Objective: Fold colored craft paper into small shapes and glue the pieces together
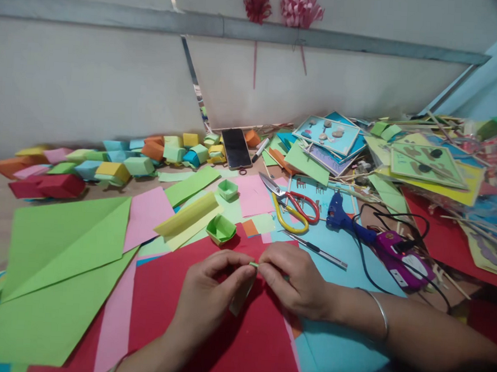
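Observation:
My left hand (pixel 215 288) and my right hand (pixel 295 278) meet over a red paper sheet (pixel 161 298), fingertips pinched on a small green paper piece (pixel 254 264). A pale strip hangs below it, beside my left fingers. Just beyond my hands sit a green folded paper box (pixel 221 230) and a smaller light green one (pixel 227 190). A yellow-green folded sheet (pixel 189 221) is left of them. To the right lie scissors (pixel 292 202) with red and yellow handles, and a craft knife (pixel 318 250) close to my right hand.
A blue glue gun (pixel 347 220) with a black cord and a purple box (pixel 404 260) lie right. Folded paper boxes (pixel 112 172) line the back left, near a phone (pixel 235 149). Large green sheets (pixel 63 253) cover the left. Pictures (pixel 327 136) and sticks fill the back right.

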`<act>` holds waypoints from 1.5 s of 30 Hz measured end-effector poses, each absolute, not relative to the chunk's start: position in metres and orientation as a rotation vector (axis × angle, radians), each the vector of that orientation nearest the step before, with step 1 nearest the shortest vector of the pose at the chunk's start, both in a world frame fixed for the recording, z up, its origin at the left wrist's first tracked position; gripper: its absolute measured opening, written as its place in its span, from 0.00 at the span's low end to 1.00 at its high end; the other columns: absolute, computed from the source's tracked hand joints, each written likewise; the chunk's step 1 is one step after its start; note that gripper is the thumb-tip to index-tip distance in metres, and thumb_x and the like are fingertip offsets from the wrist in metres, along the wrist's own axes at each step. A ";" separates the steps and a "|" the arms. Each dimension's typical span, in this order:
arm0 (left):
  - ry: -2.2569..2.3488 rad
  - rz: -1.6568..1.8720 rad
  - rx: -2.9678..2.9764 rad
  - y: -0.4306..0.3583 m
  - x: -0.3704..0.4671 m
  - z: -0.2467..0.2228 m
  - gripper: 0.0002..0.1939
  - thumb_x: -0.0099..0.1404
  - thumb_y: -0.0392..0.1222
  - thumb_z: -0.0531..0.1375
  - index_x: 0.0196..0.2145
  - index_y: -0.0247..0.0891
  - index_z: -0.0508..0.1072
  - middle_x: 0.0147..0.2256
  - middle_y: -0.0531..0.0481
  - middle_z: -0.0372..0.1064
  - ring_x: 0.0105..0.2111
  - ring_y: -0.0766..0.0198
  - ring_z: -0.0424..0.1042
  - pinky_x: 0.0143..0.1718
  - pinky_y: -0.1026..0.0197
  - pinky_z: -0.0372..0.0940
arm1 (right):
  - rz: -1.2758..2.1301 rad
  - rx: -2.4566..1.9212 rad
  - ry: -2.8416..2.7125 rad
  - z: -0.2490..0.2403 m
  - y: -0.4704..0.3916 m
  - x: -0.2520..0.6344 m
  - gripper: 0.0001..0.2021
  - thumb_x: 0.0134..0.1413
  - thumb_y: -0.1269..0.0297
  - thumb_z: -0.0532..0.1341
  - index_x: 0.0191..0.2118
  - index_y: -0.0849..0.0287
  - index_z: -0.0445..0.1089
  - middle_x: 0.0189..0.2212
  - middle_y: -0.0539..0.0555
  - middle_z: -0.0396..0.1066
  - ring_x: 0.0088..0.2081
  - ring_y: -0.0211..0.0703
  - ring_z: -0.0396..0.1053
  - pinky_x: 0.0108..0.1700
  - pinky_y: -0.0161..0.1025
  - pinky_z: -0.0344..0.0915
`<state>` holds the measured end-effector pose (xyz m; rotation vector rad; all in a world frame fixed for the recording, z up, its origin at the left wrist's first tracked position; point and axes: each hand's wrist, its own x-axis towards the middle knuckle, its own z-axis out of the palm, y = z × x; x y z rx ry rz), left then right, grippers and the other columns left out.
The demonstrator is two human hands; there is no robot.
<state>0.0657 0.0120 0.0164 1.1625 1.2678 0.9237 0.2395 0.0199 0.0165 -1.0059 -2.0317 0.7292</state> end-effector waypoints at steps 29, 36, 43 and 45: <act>1.286 0.771 1.192 0.008 0.069 0.021 0.14 0.53 0.47 0.64 0.33 0.38 0.68 0.23 0.54 0.69 0.19 0.68 0.65 0.20 0.65 0.59 | 0.603 -0.914 -2.033 0.009 0.022 0.238 0.08 0.55 0.73 0.52 0.26 0.58 0.61 0.20 0.47 0.62 0.23 0.34 0.56 0.28 0.32 0.55; 1.257 0.664 1.151 0.013 0.070 0.026 0.15 0.55 0.52 0.63 0.30 0.36 0.72 0.15 0.58 0.61 0.14 0.70 0.55 0.17 0.65 0.52 | 0.587 -0.973 -1.989 0.009 0.024 0.238 0.09 0.59 0.73 0.54 0.28 0.59 0.65 0.21 0.48 0.66 0.24 0.34 0.60 0.29 0.32 0.58; 1.391 0.696 1.576 0.013 0.066 0.021 0.14 0.61 0.49 0.56 0.25 0.37 0.70 0.22 0.51 0.65 0.23 0.63 0.63 0.25 0.61 0.59 | 0.234 -0.830 -2.088 0.003 0.021 0.236 0.11 0.64 0.71 0.52 0.31 0.61 0.67 0.24 0.52 0.70 0.27 0.38 0.63 0.31 0.35 0.61; 1.398 0.715 1.669 0.012 0.065 0.017 0.13 0.62 0.47 0.55 0.24 0.37 0.69 0.24 0.51 0.65 0.25 0.62 0.65 0.27 0.60 0.60 | 0.094 -0.783 -2.152 0.002 0.020 0.237 0.12 0.65 0.72 0.51 0.31 0.62 0.68 0.24 0.54 0.70 0.27 0.39 0.63 0.32 0.37 0.62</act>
